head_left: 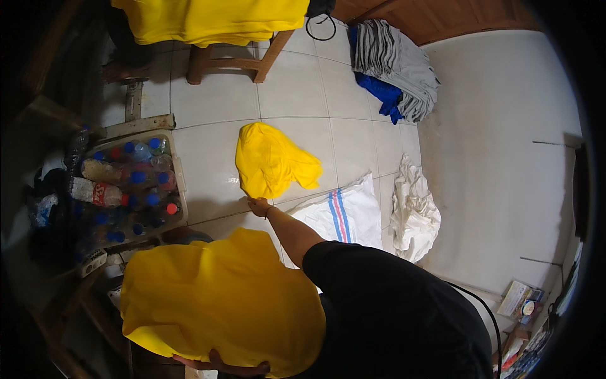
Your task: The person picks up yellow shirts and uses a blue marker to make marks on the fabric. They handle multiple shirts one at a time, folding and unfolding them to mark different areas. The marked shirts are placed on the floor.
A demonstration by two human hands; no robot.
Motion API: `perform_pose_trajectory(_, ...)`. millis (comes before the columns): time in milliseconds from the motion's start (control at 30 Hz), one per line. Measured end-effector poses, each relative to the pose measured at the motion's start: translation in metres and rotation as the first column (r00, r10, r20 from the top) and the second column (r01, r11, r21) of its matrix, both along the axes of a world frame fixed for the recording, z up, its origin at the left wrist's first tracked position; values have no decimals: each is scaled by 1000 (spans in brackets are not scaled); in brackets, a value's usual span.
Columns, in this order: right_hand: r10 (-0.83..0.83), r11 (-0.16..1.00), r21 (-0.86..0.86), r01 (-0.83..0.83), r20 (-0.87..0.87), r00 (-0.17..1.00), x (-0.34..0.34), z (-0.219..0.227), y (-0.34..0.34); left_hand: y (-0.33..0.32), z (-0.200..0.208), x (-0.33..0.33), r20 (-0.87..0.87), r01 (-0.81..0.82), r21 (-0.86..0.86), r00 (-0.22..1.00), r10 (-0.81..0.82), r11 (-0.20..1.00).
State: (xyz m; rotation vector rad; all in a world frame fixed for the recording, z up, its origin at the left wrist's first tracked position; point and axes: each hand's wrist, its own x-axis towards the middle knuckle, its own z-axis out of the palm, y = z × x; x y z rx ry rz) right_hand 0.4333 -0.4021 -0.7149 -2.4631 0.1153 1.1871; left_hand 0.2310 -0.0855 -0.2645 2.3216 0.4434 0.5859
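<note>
A large piece of yellow fabric (221,297) spreads over my lap in the lower middle. My left hand (230,365) is at its bottom edge, fingers curled around the fabric and partly hidden by it. My right arm, in a black sleeve, stretches forward and down to the tiled floor. There my right hand (259,206) is at the near edge of a crumpled yellow cloth (274,161). Its fingers look extended; whether they touch that cloth is too small to tell. Beside my right forearm lies a white sack (353,211) with blue and red stripes.
On the left stands a crate (180,183) of plastic bottles. More yellow fabric (214,19) covers a brown stool (237,64) at the far side, with a person's foot (123,71) nearby. Stacked grey cloth (394,66) and a crumpled white cloth (413,211) lie along the right wall.
</note>
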Motion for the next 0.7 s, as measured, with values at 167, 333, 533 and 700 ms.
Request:
perform_pose_trajectory(167, -465, 861, 26, 509, -368, 805, 19, 6, 3, -5, -4, 4, 11, -15, 15, 1000, 15, 1000)
perform_pose_trajectory(333, -554, 814, -2, 581, -302, 776, 23, 14, 8, 0, -1, 6, 10, 13, 31, 1000, -14, 999)
perform_pose_trajectory(533, -550, 810, -71, 582, 255, 795, 25, 52, 34, -2, -1, 2, 2, 11, 62, 1000, -11, 998)
perform_pose_trajectory(700, -505, 840, 5, 543, 375, 777, 40, 73, 3, 0, 1, 9, 12, 44, 66, 999, -45, 997)
